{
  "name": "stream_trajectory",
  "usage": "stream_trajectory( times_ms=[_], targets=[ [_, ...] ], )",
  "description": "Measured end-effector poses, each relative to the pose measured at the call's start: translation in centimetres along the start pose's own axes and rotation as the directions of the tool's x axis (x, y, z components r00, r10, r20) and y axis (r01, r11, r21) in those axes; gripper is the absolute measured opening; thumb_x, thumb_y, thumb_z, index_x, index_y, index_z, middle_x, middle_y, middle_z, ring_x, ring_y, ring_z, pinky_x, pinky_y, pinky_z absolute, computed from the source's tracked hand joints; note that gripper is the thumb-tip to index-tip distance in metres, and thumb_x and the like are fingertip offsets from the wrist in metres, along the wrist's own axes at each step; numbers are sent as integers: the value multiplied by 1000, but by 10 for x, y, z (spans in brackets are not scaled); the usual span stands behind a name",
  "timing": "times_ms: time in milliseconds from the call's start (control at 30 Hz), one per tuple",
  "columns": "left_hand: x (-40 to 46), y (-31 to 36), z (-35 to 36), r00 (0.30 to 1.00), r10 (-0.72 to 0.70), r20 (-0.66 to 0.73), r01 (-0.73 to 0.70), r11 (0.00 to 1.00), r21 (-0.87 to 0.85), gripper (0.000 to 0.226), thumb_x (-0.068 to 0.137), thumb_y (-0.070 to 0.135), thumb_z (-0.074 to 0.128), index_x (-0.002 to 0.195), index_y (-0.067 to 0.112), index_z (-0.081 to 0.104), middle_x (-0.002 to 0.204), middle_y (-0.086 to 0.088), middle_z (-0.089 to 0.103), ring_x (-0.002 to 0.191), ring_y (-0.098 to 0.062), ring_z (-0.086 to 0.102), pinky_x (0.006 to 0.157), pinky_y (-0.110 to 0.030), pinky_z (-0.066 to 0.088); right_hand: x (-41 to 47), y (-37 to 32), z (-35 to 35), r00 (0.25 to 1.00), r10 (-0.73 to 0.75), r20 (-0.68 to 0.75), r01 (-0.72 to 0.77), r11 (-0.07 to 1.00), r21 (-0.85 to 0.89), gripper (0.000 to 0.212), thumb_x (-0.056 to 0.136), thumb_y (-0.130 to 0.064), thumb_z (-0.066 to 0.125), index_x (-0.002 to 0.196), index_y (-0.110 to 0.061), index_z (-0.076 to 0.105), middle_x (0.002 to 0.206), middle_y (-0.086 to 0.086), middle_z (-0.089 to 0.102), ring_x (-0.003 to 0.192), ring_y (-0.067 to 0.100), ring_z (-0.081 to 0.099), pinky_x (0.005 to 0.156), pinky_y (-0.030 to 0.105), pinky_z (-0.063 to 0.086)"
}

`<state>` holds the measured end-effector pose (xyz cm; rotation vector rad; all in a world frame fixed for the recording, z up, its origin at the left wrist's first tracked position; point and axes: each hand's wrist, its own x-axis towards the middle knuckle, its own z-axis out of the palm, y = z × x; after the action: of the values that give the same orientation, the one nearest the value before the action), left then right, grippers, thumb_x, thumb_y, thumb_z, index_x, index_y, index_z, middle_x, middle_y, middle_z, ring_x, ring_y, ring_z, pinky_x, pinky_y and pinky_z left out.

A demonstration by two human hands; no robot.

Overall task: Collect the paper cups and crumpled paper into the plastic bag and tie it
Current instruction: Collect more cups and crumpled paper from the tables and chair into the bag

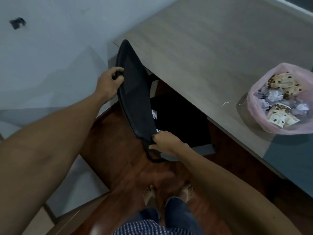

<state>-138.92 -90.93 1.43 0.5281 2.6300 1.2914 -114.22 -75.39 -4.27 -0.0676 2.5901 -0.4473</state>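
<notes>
Looking down, I see both hands holding the back of a black chair, and this back hides most of the dark seat behind it. Only small parts of crumpled paper show past its edge, one white piece on the seat and a smaller bit just above the right hand, so I cannot tell how many pieces lie there. The left hand has its grip clenched around the far edge of the chair back; the right hand grasps the near lower end, fingers curled on the rim. The back runs long from the far upper left to the near lower right, between the two hands.

The pink plastic bag stands on the bench, well apart from both hands, to the right. Its mouth faces upward and is not tied. Inside lie paper cups with a brown bean pattern, flattened, mixed with more crumpled paper. The picture's right edge cuts the bag off.
</notes>
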Motion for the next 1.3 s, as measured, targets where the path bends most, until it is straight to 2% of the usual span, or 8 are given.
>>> stream_trajectory(
  times_ms=[233, 367, 500, 633, 833, 1033, 1167, 1300],
  targets=[
    [11, -14, -29, 1000, 11, 25, -13, 998, 63, 32, 101, 23, 58, 132, 23, 65, 110, -1, 65, 98, -14, 61, 87, -20, 47, 32, -59, 21, 996, -82, -33, 84, 995, 63, 47, 99, -47, 58, 104, 0, 61, 104, 21, 65, 96, 40, 64, 74, 42, 49],
    [9, -14, -32, 1000, 19, 10, -19, 996, 85, 33, 103, 22, 55, 135, 21, 64, 121, -3, 67, 105, -13, 61, 90, -17, 45, 33, -69, 23, 995, -89, -38, 91, 994, 53, 48, 99, -48, 56, 104, -1, 59, 104, 20, 66, 95, 40, 65, 80, 48, 54],
    [-2, -8, -28, 994, 96, -50, -79, 959, 271, 40, 103, 25, 52, 143, 22, 57, 136, -13, 59, 121, -27, 56, 102, -31, 45, 18, -56, 21, 995, -100, -4, 100, 991, 86, 36, 104, -37, 52, 108, -2, 60, 110, 18, 64, 97, 39, 63, 79, 44, 50],
    [-23, 13, -16, 971, 234, -44, -177, 833, 525, 49, 97, 15, 55, 145, 23, 53, 132, -18, 53, 119, -38, 47, 94, -49, 48, -4, -18, 15, 1000, -4, 14, 3, 999, 54, 28, 103, -34, 47, 105, -9, 60, 113, 16, 64, 99, 39, 63, 75, 40, 43],
    [-69, 38, 28, 967, 237, -94, -124, 757, 641, 44, 93, 19, 59, 137, 16, 58, 132, -10, 57, 119, -32, 52, 97, -46, 38, -32, 57, -9, 990, 143, 22, -143, 988, 50, 20, 104, -32, 44, 90, -19, 51, 103, 10, 62, 91, 33, 61, 71, 37, 45],
    [-99, 43, 93, 996, 86, -22, -59, 826, 560, 45, 95, 19, 60, 139, 12, 55, 135, -11, 56, 118, -30, 54, 98, -44, 46, -28, 120, -23, 989, 147, 33, -150, 986, 79, 22, 105, -28, 43, 92, -16, 56, 87, 5, 54, 78, 31, 55, 63, 35, 38],
    [-114, 40, 133, 994, -96, -57, 111, 857, 503, 49, 96, 20, 59, 143, 11, 50, 137, -12, 54, 121, -29, 54, 99, -44, 48, -12, 150, -25, 995, 81, 62, -86, 992, 94, 29, 104, -28, 44, 123, -12, 59, 109, 10, 63, 88, 31, 61, 73, 42, 53],
    [-129, 29, 175, 947, -299, -115, 320, 877, 358, 50, 97, 21, 58, 146, 13, 47, 140, -10, 52, 127, -27, 52, 101, -43, 47, 7, 171, -20, 998, 9, 57, -15, 994, 107, 50, 104, -29, 47, 151, -15, 40, 143, 13, 52, 118, 37, 57, 93, 47, 52]
  ],
)
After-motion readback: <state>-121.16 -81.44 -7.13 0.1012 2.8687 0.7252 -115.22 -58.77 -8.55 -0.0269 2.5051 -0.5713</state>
